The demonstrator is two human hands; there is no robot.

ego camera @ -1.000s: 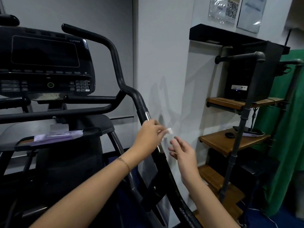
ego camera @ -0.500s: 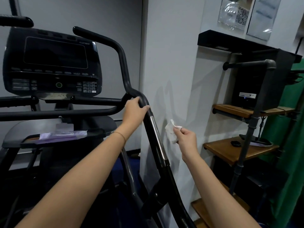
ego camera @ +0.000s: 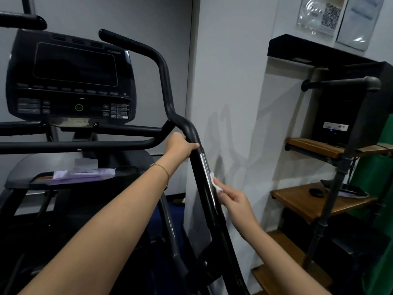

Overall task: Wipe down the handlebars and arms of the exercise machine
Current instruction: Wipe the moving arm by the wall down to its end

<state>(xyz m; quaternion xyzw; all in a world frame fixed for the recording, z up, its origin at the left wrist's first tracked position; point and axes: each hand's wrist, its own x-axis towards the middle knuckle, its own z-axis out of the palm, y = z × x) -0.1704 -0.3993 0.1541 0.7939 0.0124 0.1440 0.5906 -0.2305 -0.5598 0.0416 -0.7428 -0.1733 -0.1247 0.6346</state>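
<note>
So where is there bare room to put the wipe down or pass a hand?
Bare wood on the middle shelf, left of the small dark object. The machine's tray carries a purple packet along its front. The gap between handlebar and wall is narrow; the right hand with the wipe fills it. The left hand grips the bend.

The left hand [ego camera: 179,146] curls its fingers behind the handlebar [ego camera: 189,130], where they are hidden; only the thumb shows. The wipe [ego camera: 215,184] is mostly covered by the fingers [ego camera: 225,193] of the right hand [ego camera: 236,204], with a white corner showing just above them; these fingertips are blurred. Below them the handlebar is cut off by the bottom edge. The key labels on the console [ego camera: 70,79], left of the gripping fingers, are too small to read.
</note>
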